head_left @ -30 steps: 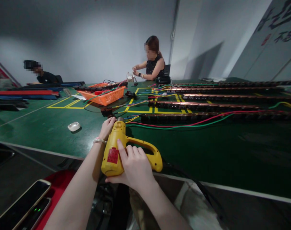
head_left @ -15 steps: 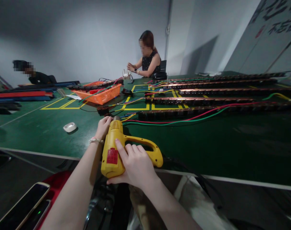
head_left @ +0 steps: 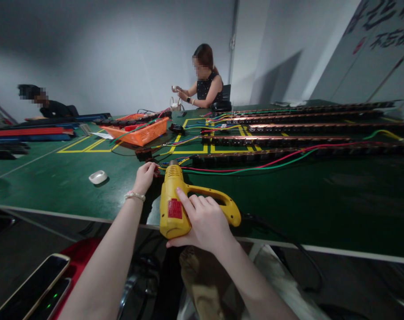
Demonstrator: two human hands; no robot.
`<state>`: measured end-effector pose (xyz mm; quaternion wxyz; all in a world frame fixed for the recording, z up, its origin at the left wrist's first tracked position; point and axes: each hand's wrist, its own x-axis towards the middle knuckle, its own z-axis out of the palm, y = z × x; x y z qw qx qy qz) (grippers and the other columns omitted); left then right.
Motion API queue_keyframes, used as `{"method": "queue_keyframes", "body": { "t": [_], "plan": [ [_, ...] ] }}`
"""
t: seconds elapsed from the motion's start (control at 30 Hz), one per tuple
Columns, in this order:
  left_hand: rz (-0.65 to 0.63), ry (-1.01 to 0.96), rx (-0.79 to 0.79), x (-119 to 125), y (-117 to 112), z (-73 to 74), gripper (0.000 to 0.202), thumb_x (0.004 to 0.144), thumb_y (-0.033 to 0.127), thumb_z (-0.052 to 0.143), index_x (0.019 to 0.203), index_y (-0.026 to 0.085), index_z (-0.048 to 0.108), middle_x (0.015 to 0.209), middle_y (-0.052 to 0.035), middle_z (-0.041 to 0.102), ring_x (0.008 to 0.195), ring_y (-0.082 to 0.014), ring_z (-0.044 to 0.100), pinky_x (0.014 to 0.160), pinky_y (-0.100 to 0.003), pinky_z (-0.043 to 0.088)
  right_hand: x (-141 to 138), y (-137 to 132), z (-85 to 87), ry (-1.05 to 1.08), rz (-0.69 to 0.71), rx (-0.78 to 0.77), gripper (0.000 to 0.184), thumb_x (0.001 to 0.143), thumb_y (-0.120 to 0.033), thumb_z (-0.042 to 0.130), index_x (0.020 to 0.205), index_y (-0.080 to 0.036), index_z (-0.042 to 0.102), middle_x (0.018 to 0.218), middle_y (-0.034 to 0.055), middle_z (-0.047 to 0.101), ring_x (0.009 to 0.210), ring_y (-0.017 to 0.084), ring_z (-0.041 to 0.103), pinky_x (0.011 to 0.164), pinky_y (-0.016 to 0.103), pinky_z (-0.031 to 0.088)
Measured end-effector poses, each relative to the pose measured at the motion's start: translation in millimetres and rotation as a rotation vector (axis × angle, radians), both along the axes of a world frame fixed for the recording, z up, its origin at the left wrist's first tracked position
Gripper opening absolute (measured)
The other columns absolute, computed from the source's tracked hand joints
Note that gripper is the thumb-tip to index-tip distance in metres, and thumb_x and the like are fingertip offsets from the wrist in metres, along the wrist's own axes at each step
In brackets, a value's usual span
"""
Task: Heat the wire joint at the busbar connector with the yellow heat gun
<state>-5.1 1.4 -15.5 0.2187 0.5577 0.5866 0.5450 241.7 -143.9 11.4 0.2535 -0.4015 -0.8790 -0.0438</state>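
My right hand (head_left: 207,220) grips a yellow heat gun (head_left: 174,193) by its body, thumb beneath and index finger along its side. Its loop handle sticks out to the right, and the metal nozzle points away from me toward some thin wires (head_left: 182,162). Left of the nozzle, my left hand (head_left: 145,175) pinches the ends of these wires; the fingertips partly hide them. The wires come from the nearest long black cable strip (head_left: 242,156). Red and green wires (head_left: 255,169) run along it to the right.
An orange basket (head_left: 140,138) with dark parts stands beyond my left hand. A small white dish-like object (head_left: 98,178) lies at left on the green table (head_left: 55,191). Two people sit across the table. Phones (head_left: 32,289) rest at lower left; a black cord (head_left: 308,253) hangs at right.
The heat gun has moved right in my right hand, away from my left hand, uncovering its fingers. My left hand stays about where it was. The person opposite has raised a hand slightly.
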Motion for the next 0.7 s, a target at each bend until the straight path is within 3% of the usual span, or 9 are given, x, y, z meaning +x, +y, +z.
{"method": "queue_keyframes", "body": {
  "t": [0.4, 0.7],
  "plan": [
    [-0.002, 0.002, -0.015, 5.5, -4.3, 4.9, 0.023, 0.078, 0.032, 0.047, 0.07, 0.015, 0.059, 0.055, 0.0008, 0.057, 0.048, -0.0108, 0.051, 0.05, -0.023, 0.039, 28.3, 11.7, 1.4, -0.045, -0.121, 0.045, 0.104, 0.068, -0.081, 0.043, 0.141, -0.008, 0.033, 0.092, 0.0101, 0.059, 0.081, 0.023, 0.053, 0.074, 0.036, 0.035],
    [0.01, 0.069, -0.026, 7.4, -5.1, 6.3, 0.024, 0.08, 0.033, 0.045, 0.07, 0.016, 0.058, 0.055, 0.0011, 0.057, 0.047, -0.0108, 0.05, 0.05, -0.022, 0.037, 25.1, 6.0, 2.7, -0.067, -0.153, 0.053, 0.095, 0.074, -0.073, 0.046, 0.14, -0.007, 0.035, 0.09, 0.01, 0.058, 0.077, 0.023, 0.051, 0.073, 0.037, 0.034]
  ]
}}
